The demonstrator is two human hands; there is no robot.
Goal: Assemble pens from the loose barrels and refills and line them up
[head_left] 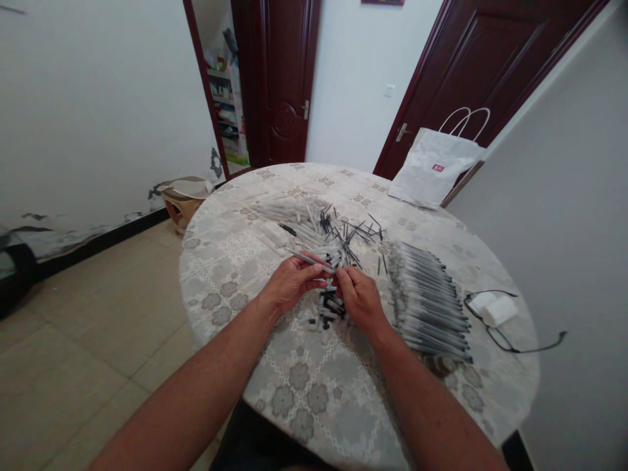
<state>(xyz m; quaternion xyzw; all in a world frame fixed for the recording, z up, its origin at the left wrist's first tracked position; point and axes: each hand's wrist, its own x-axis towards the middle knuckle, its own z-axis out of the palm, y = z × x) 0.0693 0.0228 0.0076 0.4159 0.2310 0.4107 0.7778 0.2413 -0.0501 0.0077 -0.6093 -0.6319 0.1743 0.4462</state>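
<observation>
My left hand [293, 282] is closed around a pale pen barrel [305, 258], which points up and to the left. The fingers of my right hand [362, 296] pinch together at the barrel's near right end; whatever small part they grip there is hidden. Beyond both hands lies a loose heap of whitish pen barrels [282, 212]. Thin dark refills [349, 243] are scattered at the heap's right side. Between my wrists sit small black and clear pen caps [330, 309]. To the right, many pens [432, 297] lie side by side in a row.
A patterned cloth covers the round table [299, 386]. Black glasses [510, 340] and a white packet [496, 310] rest near its right edge. At the back right stands a white paper bag [434, 167]. A tan stool [184, 203] is on the floor beyond the left edge.
</observation>
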